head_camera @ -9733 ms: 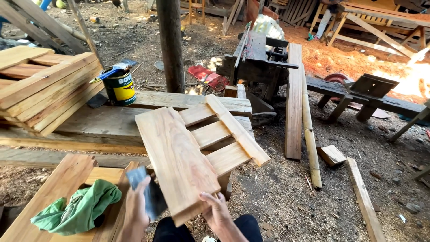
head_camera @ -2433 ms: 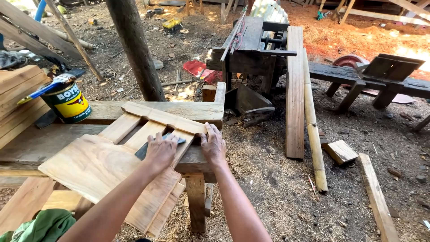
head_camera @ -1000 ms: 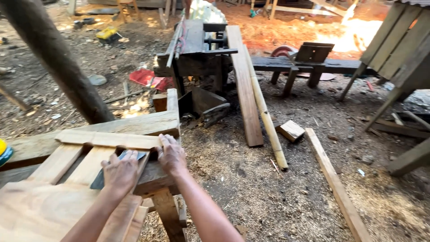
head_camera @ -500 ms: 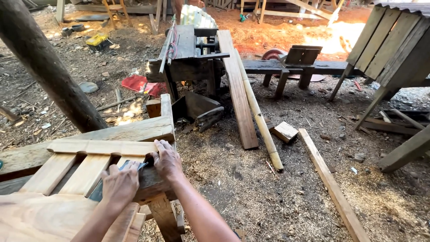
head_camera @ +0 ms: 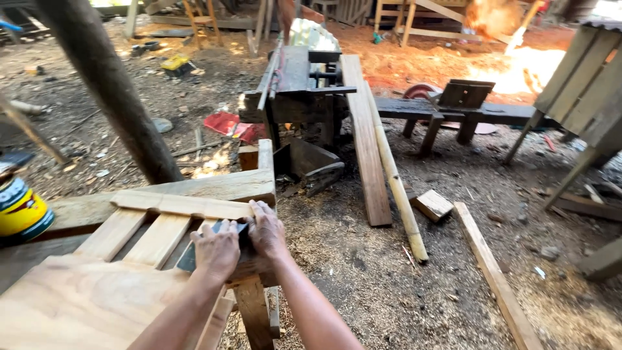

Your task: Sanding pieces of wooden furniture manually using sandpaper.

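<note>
Your left hand point(head_camera: 217, 249) lies flat, fingers together, pressing a dark sheet of sandpaper point(head_camera: 189, 259) onto a slat of the slatted wooden panel point(head_camera: 139, 259). The panel rests on the workbench point(head_camera: 223, 185), at its right-hand end. Your right hand point(head_camera: 265, 228) sits just beside the left, touching it, fingers curled over the panel's outer edge; whether it grips that edge or only braces against it cannot be told.

The sandpaper is directly beneath the left palm, its free corner showing toward you and to the left. The slats run with their long axis away from you toward the cross-batten point(head_camera: 181, 205), so the grain lies along the line of your forearm. The left hand is the nearer to the sheet; the right hand steadies.

A paint tin point(head_camera: 21, 210) stands well apart at the bench's left. A leaning post point(head_camera: 113, 97) rises behind the bench.

Compared with half a second earlier, both hands keep the same placing on the panel; only the view has tilted slightly downward.
</note>
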